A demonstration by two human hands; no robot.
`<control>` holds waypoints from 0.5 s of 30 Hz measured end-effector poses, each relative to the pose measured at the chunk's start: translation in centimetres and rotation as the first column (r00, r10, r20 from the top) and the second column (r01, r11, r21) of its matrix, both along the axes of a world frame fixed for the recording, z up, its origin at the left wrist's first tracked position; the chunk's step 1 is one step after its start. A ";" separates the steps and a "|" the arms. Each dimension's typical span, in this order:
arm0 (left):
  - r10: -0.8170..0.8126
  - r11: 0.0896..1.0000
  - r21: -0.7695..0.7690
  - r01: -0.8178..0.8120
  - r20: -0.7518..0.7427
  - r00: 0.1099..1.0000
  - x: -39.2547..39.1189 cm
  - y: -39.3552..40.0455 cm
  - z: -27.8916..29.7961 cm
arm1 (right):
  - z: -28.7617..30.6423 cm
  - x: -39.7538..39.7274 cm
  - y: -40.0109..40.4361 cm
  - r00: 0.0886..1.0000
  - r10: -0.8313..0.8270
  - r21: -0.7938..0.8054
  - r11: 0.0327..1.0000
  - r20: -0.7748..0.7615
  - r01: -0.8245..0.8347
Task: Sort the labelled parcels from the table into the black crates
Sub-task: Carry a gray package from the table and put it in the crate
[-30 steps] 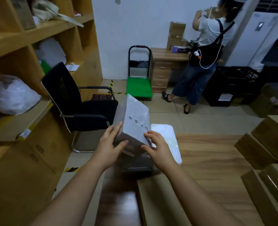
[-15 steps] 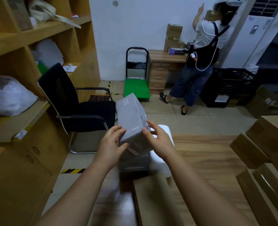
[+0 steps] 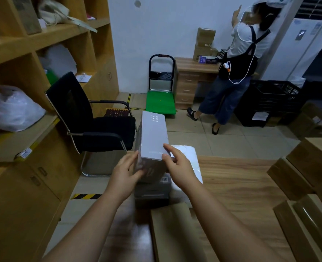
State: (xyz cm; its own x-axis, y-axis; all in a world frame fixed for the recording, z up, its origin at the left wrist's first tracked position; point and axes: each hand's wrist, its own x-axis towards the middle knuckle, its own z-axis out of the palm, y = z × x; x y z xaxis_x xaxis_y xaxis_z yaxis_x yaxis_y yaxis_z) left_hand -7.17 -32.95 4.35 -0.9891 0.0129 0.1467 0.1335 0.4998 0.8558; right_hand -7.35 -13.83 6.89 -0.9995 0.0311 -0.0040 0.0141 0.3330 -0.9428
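I hold a grey rectangular box (image 3: 152, 137) in both hands above the wooden table's (image 3: 237, 190) left end, its long side pointing away from me. My left hand (image 3: 127, 172) grips its near left corner and my right hand (image 3: 177, 163) grips its near right edge. Under the box sit a second grey box (image 3: 152, 193) with a barcode label and a white parcel (image 3: 189, 157). Brown cardboard parcels (image 3: 305, 178) lie at the table's right, another (image 3: 173, 231) lies near me. Black crates (image 3: 273, 103) stand on the floor at the far right.
A black office chair (image 3: 92, 118) stands left of the table, beside wooden shelves (image 3: 33, 53) holding bags. A green platform trolley (image 3: 161, 103) and a wooden desk (image 3: 192, 80) stand by the far wall, where a person (image 3: 237, 69) faces away.
I have turned the grey box in my hands, from tilted with its broad face toward me to lying lengthwise, pointing away. My view has drifted slightly left. The person at the wall raised an arm.
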 end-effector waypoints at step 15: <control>0.038 0.995 -0.095 -0.040 -0.023 0.999 0.1 1.3 0.0 | -1.3 -0.2 2.8 0.996 -0.083 0.090 0.992 -0.031 0.085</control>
